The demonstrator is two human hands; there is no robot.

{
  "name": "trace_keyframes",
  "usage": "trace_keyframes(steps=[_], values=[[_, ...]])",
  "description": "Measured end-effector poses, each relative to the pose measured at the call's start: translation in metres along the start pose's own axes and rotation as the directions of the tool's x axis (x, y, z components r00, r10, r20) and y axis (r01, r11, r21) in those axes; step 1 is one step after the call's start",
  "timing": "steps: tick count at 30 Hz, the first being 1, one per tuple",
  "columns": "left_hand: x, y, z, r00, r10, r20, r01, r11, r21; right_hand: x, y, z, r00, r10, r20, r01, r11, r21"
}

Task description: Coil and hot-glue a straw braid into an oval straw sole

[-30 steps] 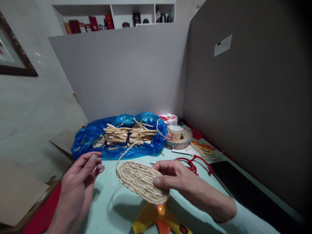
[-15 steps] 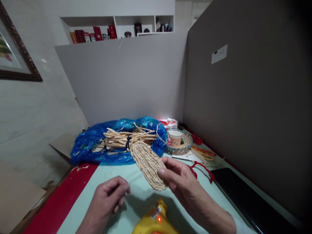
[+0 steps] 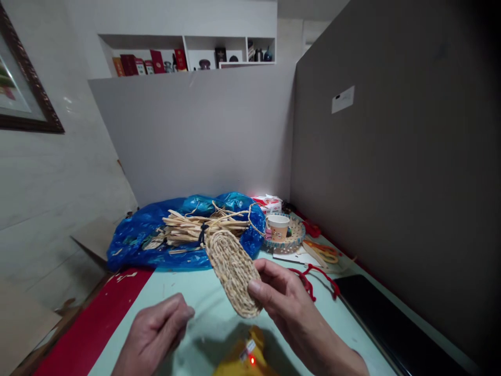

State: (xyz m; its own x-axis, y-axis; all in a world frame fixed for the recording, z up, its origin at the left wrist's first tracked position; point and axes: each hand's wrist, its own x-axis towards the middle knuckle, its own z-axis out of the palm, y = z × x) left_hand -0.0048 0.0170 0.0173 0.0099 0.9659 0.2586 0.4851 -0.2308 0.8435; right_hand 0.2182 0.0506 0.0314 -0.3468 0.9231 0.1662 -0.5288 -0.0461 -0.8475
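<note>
My right hand (image 3: pixel 284 303) pinches the near edge of an oval woven straw mat (image 3: pixel 233 271) and holds it tilted up above the pale green table (image 3: pixel 211 292). A loose straw cord runs from the mat's far end toward the bundle. My left hand (image 3: pixel 154 334) hovers low at the left of the mat, its fingers curled together; I cannot see anything in them. A yellow glue gun (image 3: pixel 246 360) with a lit red light lies just below both hands.
A tied bundle of straw strips (image 3: pixel 195 227) rests on a blue plastic bag (image 3: pixel 136 240) at the back. A paper cup (image 3: pixel 278 227) stands on a round woven coaster. Red cord (image 3: pixel 313 279), a dark tablet (image 3: pixel 383 318), grey partition walls behind and right.
My right hand turned the mat from lying flat to tilted upright and raised it. My left hand dropped lower and curled its fingers. The view shifted, showing a red strip at the table's left edge.
</note>
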Motion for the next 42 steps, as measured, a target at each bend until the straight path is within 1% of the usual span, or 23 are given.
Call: trace_keyframes(steps=[1,3,6,9,13,16,18,21,24,25,27,30,32,34,36,37,39,41,42], values=[[0.002,0.0,-0.005,0.997,-0.063,-0.039,0.061,0.997,-0.049,-0.001,0.0,0.002,1.0,0.007,0.011,-0.007,1.0,-0.01],[0.005,-0.001,-0.013,0.987,-0.148,-0.069,0.138,0.982,-0.13,-0.003,0.0,0.005,0.999,0.018,0.032,-0.017,0.999,-0.033],[0.009,-0.004,-0.019,0.975,-0.187,-0.118,0.16,0.966,-0.204,-0.006,0.002,0.008,0.998,0.032,0.057,-0.027,0.995,-0.097],[0.012,-0.003,-0.019,0.966,-0.202,-0.159,0.16,0.956,-0.245,-0.009,0.006,0.01,0.995,0.062,0.082,-0.047,0.985,-0.167],[0.014,0.006,-0.018,0.972,-0.203,-0.119,0.165,0.948,-0.272,-0.013,0.01,0.013,0.992,0.08,0.094,-0.061,0.979,-0.192],[0.015,0.009,-0.02,0.976,-0.191,-0.1,0.155,0.943,-0.294,-0.015,0.009,0.016,0.99,0.102,0.102,-0.08,0.976,-0.205],[0.014,0.007,-0.022,0.972,-0.191,-0.138,0.147,0.95,-0.276,-0.016,0.007,0.018,0.988,0.114,0.105,-0.091,0.976,-0.2],[0.01,0.004,-0.025,0.955,-0.182,-0.235,0.123,0.961,-0.247,-0.018,0.007,0.02,0.986,0.138,0.092,-0.119,0.976,-0.184],[0.007,0.008,-0.022,0.938,-0.156,-0.309,0.066,0.957,-0.284,-0.018,0.01,0.018,0.983,0.161,0.088,-0.145,0.976,-0.16],[0.006,0.011,-0.02,0.939,-0.15,-0.311,0.054,0.954,-0.295,-0.019,0.011,0.018,0.983,0.163,0.087,-0.148,0.976,-0.159],[0.004,0.017,-0.016,0.94,-0.168,-0.297,0.067,0.944,-0.323,-0.019,0.012,0.016,0.984,0.162,0.078,-0.147,0.974,-0.174],[0.001,0.022,-0.012,0.962,-0.19,-0.194,0.11,0.926,-0.36,-0.019,0.012,0.016,0.983,0.171,0.066,-0.155,0.968,-0.198],[-0.002,0.022,-0.01,0.969,-0.202,-0.144,0.144,0.93,-0.338,-0.018,0.011,0.017,0.98,0.182,0.076,-0.166,0.97,-0.18],[-0.006,0.018,-0.008,0.96,-0.241,-0.143,0.19,0.934,-0.301,-0.018,0.011,0.017,0.976,0.197,0.094,-0.181,0.971,-0.156],[-0.009,0.012,-0.009,0.951,-0.26,-0.165,0.215,0.944,-0.249,-0.017,0.011,0.017,0.974,0.201,0.1,-0.186,0.972,-0.142],[-0.009,0.009,-0.009,0.959,-0.225,-0.17,0.189,0.961,-0.202,-0.017,0.012,0.017,0.975,0.198,0.097,-0.183,0.973,-0.141],[-0.009,0.003,-0.011,0.955,-0.182,-0.234,0.153,0.979,-0.138,-0.017,0.013,0.016,0.979,0.186,0.086,-0.173,0.974,-0.144],[-0.007,0.0,-0.012,0.944,-0.171,-0.282,0.142,0.982,-0.122,-0.017,0.015,0.015,0.979,0.185,0.089,-0.171,0.974,-0.15],[-0.005,0.001,-0.013,0.945,-0.178,-0.274,0.144,0.98,-0.139,-0.017,0.016,0.015,0.978,0.186,0.093,-0.171,0.974,-0.149]])
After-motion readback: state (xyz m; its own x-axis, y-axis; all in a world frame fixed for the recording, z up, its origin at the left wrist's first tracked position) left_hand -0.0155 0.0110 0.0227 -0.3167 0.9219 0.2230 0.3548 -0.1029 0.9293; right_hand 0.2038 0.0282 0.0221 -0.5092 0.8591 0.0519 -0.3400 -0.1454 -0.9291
